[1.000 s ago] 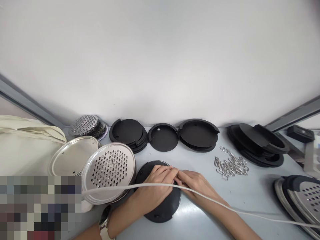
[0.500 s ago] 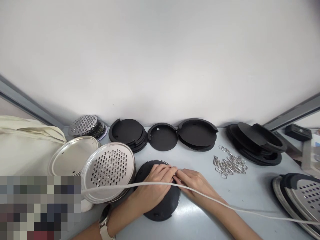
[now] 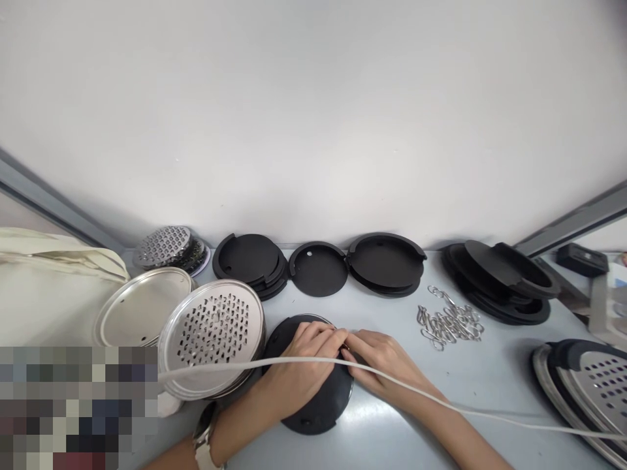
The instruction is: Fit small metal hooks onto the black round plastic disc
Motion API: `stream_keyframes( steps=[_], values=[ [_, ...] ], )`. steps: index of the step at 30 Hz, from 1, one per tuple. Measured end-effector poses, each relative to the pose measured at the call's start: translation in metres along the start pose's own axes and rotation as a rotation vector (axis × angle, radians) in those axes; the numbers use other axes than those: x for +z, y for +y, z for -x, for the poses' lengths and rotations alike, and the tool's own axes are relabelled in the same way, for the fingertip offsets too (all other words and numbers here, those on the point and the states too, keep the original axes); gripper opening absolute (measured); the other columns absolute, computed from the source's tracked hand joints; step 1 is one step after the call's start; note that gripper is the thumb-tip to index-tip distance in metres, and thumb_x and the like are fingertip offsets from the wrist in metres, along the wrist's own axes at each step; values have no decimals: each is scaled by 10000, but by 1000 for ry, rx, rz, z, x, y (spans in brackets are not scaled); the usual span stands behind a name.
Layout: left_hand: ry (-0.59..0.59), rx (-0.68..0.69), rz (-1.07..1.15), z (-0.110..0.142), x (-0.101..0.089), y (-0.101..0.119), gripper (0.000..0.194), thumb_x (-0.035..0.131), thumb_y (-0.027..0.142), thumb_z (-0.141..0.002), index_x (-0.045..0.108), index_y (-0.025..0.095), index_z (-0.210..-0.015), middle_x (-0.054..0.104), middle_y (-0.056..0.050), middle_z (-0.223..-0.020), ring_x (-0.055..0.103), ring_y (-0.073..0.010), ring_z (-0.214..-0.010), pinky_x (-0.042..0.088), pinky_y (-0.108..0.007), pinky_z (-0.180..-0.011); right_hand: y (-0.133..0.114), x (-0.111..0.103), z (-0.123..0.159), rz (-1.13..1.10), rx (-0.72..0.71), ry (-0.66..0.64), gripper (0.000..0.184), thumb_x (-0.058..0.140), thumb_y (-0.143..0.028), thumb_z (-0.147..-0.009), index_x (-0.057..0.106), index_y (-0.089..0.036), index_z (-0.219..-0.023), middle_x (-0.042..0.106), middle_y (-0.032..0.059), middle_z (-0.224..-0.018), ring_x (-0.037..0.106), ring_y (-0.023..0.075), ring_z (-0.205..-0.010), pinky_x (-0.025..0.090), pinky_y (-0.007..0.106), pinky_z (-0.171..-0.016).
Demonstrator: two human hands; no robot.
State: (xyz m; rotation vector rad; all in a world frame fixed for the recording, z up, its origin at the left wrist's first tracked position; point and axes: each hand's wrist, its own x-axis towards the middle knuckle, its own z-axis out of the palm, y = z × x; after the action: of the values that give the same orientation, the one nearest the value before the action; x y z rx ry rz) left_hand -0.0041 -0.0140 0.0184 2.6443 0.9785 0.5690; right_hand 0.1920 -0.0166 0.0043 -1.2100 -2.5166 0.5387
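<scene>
A: What stands at the left of the grey surface [image 3: 382, 437]?

B: By its back left corner, a small stack of graters [image 3: 166, 247]. Nearer us, a plain metal disc [image 3: 151, 303], then a large round grater [image 3: 215, 326] atop a pile.

A: And the middle?

B: Three sets of black lids [image 3: 321, 271] line the back edge. In front of them, just right of the large grater, lies a black disc [image 3: 323, 408], with a pale cable crossing the view.

A: The hands?

B: The left hand [image 3: 313, 346] lies over the disc, fingers together and bent. The right hand [image 3: 379, 356] meets it at the disc's right rim, fingers curled in, thumb near. The fingertips are hidden, so I cannot tell whether they pinch anything.

A: Which step is this?

B: Probably close work at that rim; the next move seems to call for a steady left hand and careful right fingertips.

A: Further right?

B: Loose metal clips [image 3: 448, 325], black parts [image 3: 499, 261] toward the back right corner, and a slotted grater [image 3: 605, 375] by the right edge.
</scene>
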Motion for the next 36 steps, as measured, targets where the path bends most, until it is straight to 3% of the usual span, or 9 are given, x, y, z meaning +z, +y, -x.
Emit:
stream_keyframes(
  steps=[9, 16, 27, 36],
  values=[
    [7, 43, -19, 1, 2, -2, 256, 351, 121, -948, 475, 142, -1170, 578, -75, -1118, 488, -208, -1094, 397, -383, -938, -3, -5, -2, -167, 112, -59, 144, 376, -240, -944, 515, -207, -956, 571, 15, -774, 504, 142, -666, 381, 254, -636],
    [-12, 31, -54, 1, 2, -1, 264, 333, 124, -946, 457, 136, -1179, 596, -80, -1061, 544, -185, -1038, 431, -369, -917, -7, -8, -2, -313, 252, -60, 266, 380, -321, -946, 372, -207, -705, 438, -41, -627, 411, 111, -562, 323, 225, -538],
    [16, -16, -72, -1, 2, 0, 299, 329, 111, -931, 440, 126, -1208, 574, -100, -1114, 527, -205, -1074, 432, -381, -921, -7, -13, -4, -368, 236, -63, 255, 304, -284, -974, 401, -207, -751, 518, -17, -681, 465, 124, -596, 367, 245, -575],
    [46, 13, -58, -1, 1, 0, 315, 334, 99, -927, 440, 119, -1223, 577, -104, -1169, 520, -189, -1122, 425, -352, -941, -4, -1, -3, -308, 238, -21, 259, 300, -282, -980, 422, -208, -765, 547, -8, -678, 504, 130, -585, 385, 251, -578]
  ],
)
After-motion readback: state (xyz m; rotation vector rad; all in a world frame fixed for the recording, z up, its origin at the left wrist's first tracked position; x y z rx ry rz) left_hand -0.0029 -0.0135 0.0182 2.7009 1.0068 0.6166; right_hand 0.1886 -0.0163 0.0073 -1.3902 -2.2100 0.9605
